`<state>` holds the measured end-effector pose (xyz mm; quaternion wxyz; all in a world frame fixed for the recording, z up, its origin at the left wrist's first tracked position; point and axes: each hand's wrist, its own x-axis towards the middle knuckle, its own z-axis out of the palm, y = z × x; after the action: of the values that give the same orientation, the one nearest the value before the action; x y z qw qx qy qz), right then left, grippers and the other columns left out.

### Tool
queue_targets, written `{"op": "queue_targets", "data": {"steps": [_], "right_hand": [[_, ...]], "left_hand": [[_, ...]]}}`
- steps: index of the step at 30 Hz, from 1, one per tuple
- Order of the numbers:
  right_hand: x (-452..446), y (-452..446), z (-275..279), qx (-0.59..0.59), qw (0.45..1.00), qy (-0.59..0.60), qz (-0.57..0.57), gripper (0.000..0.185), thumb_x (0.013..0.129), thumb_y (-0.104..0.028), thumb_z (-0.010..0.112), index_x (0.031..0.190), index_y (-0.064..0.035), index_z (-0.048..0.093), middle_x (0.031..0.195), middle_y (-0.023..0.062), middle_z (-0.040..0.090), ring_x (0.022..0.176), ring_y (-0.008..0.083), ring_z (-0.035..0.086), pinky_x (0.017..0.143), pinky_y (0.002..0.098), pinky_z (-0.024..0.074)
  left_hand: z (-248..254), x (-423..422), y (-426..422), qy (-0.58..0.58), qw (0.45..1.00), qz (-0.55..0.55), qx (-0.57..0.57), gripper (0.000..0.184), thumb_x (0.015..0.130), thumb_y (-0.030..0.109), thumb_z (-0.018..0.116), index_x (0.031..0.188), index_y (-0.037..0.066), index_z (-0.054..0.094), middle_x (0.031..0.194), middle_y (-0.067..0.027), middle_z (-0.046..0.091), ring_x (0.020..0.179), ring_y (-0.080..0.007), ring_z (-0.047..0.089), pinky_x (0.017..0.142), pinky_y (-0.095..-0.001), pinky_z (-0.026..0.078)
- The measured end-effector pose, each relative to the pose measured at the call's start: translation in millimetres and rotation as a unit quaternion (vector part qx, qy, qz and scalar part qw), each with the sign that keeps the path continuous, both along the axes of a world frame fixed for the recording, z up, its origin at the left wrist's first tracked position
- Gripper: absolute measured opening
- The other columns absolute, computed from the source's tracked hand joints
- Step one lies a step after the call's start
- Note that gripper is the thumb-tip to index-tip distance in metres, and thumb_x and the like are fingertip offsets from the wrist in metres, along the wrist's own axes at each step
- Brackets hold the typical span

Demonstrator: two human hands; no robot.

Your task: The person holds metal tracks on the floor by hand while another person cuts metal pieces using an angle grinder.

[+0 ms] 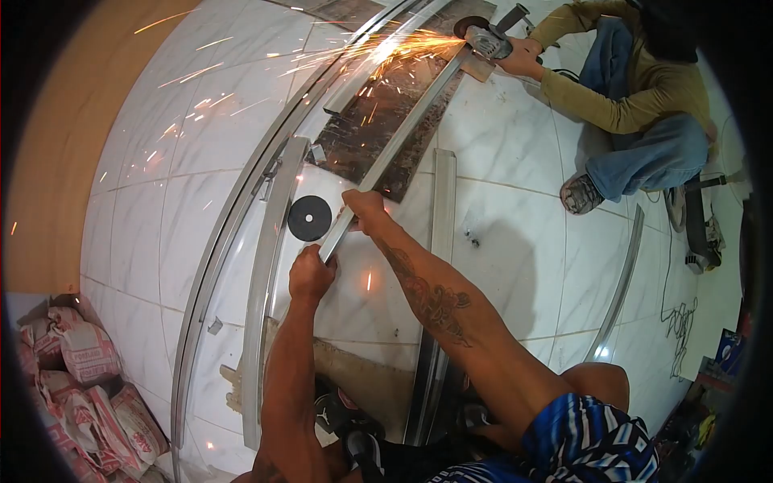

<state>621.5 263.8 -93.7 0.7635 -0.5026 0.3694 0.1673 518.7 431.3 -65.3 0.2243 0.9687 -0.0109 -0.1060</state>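
Observation:
A long metal bar [403, 133] runs diagonally from my hands up to an angle grinder [489, 40]. My left hand [312, 274] is closed around the bar's near end. Farther up the bar, my right hand [366, 211] grips it too. A co-worker [644, 92], squatting at the upper right, holds the grinder with both hands against the bar's far end. Bright sparks fly from there to the left. Beside my hands, a black cutting disc [309, 218] lies flat on the tiles. The bar passes over a dark, stained board [354, 149].
Long metal channels [221, 241] lie on the tiled floor [515, 266] to the left, with another bar [443, 193] at centre right and a strip [620, 286] farther right. Red and white bags [87, 352] are piled lower left. Cables [680, 330] and tools lie at the right.

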Motion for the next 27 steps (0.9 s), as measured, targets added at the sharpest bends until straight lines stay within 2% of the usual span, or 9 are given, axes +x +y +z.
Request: {"op": "queue_targets", "data": {"steps": [2,5,20,27], "right_hand": [[5.4,1.0,-1.1,-0.021,0.999,0.040,0.009,0.037,0.078,-0.014,0.067,0.104,0.0116,0.060,0.094,0.0184,0.064,0.077,0.0309,0.067,0.058,0.0527,0.0561],[3.7,-0.4,-1.5,-0.005,1.000,0.023,0.011,0.043,0.078,-0.014,0.068,0.110,0.0136,0.060,0.097,0.0198,0.065,0.079,0.0326,0.067,0.058,0.0535,0.0560],[3.2,1.1,-8.3,-0.002,1.000,0.012,-0.009,0.035,0.078,-0.012,0.067,0.099,0.0141,0.060,0.090,0.0192,0.064,0.072,0.0306,0.066,0.053,0.0516,0.0530],[3.9,1.8,-7.3,-0.017,1.000,0.016,0.002,0.035,0.079,-0.014,0.067,0.101,0.0130,0.062,0.091,0.0193,0.065,0.075,0.0305,0.068,0.053,0.0513,0.0546]], "left_hand": [[-2.4,-0.7,0.5,-0.008,1.000,0.002,-0.001,0.033,0.083,0.027,0.079,0.103,0.003,0.069,0.097,-0.0233,0.073,0.090,-0.0437,0.071,0.082,-0.0522,0.056],[0.8,-0.3,-1.1,-0.003,1.000,0.003,0.000,0.034,0.082,0.027,0.079,0.104,0.003,0.069,0.097,-0.0228,0.073,0.091,-0.0435,0.071,0.082,-0.0522,0.056],[1.1,0.4,-2.1,0.011,1.000,0.008,-0.006,0.031,0.081,0.025,0.079,0.100,0.002,0.069,0.096,-0.0234,0.072,0.089,-0.0438,0.070,0.081,-0.0526,0.056],[-0.1,0.3,-1.1,-0.003,1.000,0.004,0.000,0.033,0.081,0.026,0.079,0.099,0.001,0.068,0.094,-0.0242,0.072,0.088,-0.0438,0.071,0.080,-0.0521,0.056]]}}
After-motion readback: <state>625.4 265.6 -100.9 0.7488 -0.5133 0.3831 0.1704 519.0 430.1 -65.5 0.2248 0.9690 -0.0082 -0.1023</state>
